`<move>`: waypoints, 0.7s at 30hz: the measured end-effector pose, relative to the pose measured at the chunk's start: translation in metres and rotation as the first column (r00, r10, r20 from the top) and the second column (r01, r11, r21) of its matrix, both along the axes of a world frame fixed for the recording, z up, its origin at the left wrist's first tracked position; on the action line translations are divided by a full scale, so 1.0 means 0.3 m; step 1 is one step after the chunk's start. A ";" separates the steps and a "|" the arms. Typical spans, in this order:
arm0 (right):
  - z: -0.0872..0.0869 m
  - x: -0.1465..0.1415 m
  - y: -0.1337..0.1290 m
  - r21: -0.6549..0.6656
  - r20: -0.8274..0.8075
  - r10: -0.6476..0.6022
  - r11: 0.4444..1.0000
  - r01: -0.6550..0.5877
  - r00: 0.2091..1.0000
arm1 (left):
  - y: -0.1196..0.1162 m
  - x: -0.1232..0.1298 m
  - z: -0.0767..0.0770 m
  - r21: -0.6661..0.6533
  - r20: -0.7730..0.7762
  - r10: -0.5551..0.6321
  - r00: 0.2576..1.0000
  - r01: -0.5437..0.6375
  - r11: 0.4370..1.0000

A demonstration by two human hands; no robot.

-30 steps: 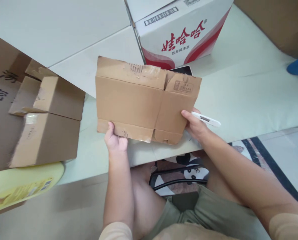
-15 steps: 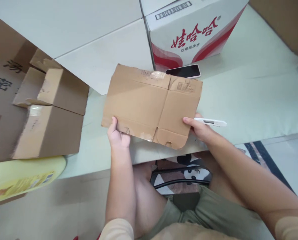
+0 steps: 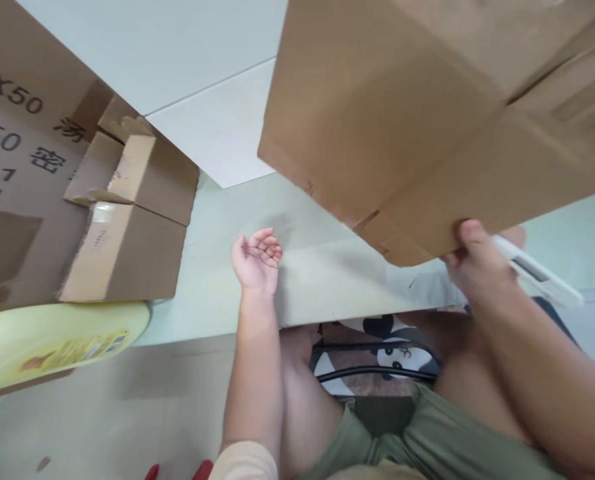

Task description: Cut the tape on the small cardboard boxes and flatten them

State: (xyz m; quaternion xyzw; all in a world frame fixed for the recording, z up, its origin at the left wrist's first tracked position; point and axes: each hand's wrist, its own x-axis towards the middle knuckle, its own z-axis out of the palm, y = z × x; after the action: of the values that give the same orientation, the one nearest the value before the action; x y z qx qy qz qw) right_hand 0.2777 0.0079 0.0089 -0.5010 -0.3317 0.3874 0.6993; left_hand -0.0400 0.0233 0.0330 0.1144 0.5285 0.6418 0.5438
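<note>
A flattened cardboard box (image 3: pixel 402 127) is raised close to the camera at the upper right, tilted. My right hand (image 3: pixel 482 260) grips its lower edge, thumb on the near face. A white utility knife (image 3: pixel 540 273) with a dark slot sticks out to the right from the same hand. My left hand (image 3: pixel 258 260) is off the cardboard, palm up above the pale green table cover (image 3: pixel 217 267), its fingers loosely curled and apart with nothing in them.
Folded cardboard boxes (image 3: pixel 147 253) stand at the left against a large printed carton (image 3: pixel 7 200). A yellow bottle (image 3: pixel 62 340) lies at the table's left front edge. Behind is a white box (image 3: pixel 217 140). A panda-patterned thing (image 3: pixel 402 357) shows below the table.
My right hand has lifted the flattened box up and to the right, nearer the camera. My left hand has let go of it. The box now hides the phone and the red-and-white carton.
</note>
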 end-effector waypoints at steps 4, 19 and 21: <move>0.030 0.026 0.037 0.067 -0.072 -0.255 0.963 0.259 0.964 | 0.002 0.025 0.014 -0.039 -0.025 -0.041 0.999 0.040 0.998; -0.093 0.225 0.134 0.135 0.467 -0.600 0.775 0.618 0.650 | -0.004 0.043 0.025 -0.033 -0.066 -0.168 0.984 0.166 0.986; -0.082 0.234 0.118 0.170 0.559 -0.554 0.805 0.569 0.617 | -0.003 0.043 0.024 -0.027 -0.073 -0.169 0.983 0.167 0.986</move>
State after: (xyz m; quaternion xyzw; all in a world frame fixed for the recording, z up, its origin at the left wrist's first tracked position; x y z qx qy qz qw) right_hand 0.3479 0.0432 -0.0159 -0.6812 -0.3516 -0.0196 0.6419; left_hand -0.0272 0.0224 0.0401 0.1767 0.5436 0.5834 0.5769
